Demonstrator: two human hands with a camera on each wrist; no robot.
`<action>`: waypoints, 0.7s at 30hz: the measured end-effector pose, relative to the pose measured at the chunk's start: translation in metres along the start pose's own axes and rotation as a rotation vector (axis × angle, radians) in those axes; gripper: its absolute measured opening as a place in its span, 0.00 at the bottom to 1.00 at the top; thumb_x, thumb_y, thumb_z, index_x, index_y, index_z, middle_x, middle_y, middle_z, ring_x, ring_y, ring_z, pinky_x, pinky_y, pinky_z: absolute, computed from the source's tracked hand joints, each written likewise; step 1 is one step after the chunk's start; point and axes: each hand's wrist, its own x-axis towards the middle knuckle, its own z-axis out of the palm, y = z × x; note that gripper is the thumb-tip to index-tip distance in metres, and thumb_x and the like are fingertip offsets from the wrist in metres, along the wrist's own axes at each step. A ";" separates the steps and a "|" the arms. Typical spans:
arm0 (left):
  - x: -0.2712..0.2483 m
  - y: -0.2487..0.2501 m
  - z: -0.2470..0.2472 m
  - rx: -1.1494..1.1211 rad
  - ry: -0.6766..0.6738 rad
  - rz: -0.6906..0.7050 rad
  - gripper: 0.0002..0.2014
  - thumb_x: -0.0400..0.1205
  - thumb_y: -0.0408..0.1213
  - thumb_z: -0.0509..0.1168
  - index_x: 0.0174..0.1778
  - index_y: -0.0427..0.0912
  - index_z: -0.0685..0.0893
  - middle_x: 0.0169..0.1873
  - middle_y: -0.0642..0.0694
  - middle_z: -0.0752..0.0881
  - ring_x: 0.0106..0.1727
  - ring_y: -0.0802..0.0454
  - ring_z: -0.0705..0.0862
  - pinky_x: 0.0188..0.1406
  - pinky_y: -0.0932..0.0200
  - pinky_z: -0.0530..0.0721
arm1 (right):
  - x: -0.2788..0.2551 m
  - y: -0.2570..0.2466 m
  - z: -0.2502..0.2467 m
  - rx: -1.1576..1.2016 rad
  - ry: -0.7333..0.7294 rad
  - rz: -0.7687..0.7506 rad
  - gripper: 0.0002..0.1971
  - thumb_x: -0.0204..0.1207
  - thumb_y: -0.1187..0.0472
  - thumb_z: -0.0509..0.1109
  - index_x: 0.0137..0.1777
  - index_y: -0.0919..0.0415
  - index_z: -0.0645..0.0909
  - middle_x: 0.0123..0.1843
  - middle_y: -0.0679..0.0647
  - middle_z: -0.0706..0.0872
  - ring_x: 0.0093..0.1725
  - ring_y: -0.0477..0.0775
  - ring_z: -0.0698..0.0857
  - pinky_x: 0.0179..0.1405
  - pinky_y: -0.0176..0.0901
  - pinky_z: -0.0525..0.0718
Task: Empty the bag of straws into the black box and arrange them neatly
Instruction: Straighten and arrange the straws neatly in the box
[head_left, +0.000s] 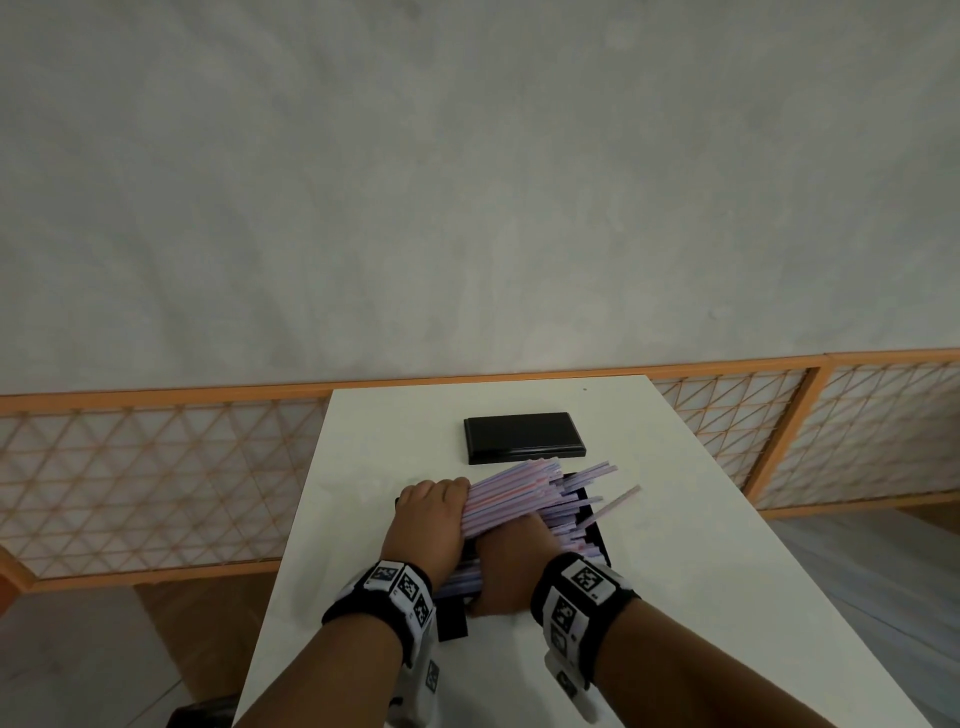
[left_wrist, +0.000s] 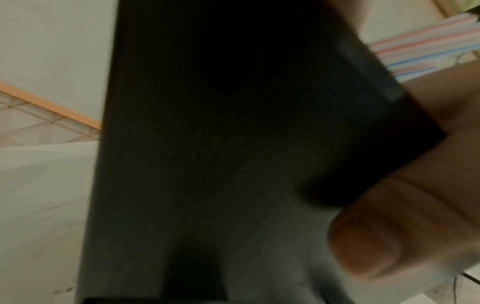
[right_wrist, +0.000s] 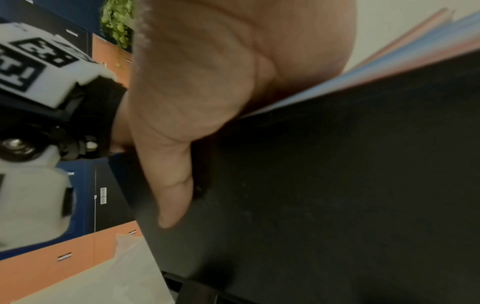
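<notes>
Left hand (head_left: 426, 525) in a curled grip over the near ends of the straws (head_left: 524, 499); right hand (head_left: 511, 561) pressing the bundle, its grip not discernible; straws heaped aslant in the black box (head_left: 597, 540), tips overhanging; box lid (head_left: 522, 435) beyond on the white surface (head_left: 675, 545).

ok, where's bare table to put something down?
Free: the white table right of the open black box, its left strip, and behind the flat black lid. Crowded: the centre, both hands on the pastel straws.
</notes>
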 end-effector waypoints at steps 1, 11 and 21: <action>0.000 0.000 0.000 0.000 -0.004 -0.005 0.22 0.56 0.33 0.76 0.47 0.42 0.83 0.34 0.47 0.86 0.34 0.46 0.83 0.37 0.51 0.82 | -0.001 -0.001 -0.001 0.004 0.013 -0.004 0.33 0.65 0.34 0.71 0.64 0.55 0.80 0.62 0.55 0.84 0.65 0.61 0.78 0.69 0.52 0.69; -0.001 0.001 -0.001 -0.019 -0.002 0.007 0.23 0.55 0.32 0.76 0.47 0.42 0.83 0.34 0.47 0.86 0.34 0.46 0.84 0.37 0.51 0.83 | 0.005 0.002 -0.003 0.120 -0.326 0.153 0.48 0.60 0.31 0.73 0.78 0.53 0.65 0.77 0.55 0.72 0.76 0.61 0.69 0.75 0.58 0.66; 0.001 0.001 -0.001 -0.010 -0.015 -0.003 0.23 0.55 0.34 0.77 0.47 0.43 0.83 0.34 0.47 0.86 0.34 0.46 0.84 0.37 0.51 0.83 | 0.006 0.006 -0.008 0.220 -0.293 0.124 0.43 0.57 0.35 0.78 0.73 0.49 0.72 0.72 0.52 0.78 0.73 0.59 0.72 0.75 0.55 0.66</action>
